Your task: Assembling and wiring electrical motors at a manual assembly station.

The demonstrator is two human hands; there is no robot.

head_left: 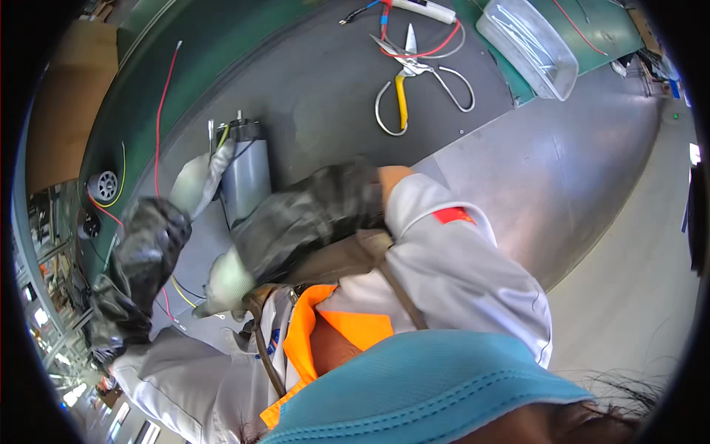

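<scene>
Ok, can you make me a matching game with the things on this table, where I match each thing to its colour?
Things:
1. scissors
2. cylinder part
3. plastic tray
4. long wire

Colours:
A. clear, see-through
B. red
C. silver-grey with a black top
D. metal with one yellow handle

Pairs: 1-D, 2-C, 3-A, 4-B

The left hand, in a pale glove, touches the cylinder part; the right hand is just below it.
</scene>
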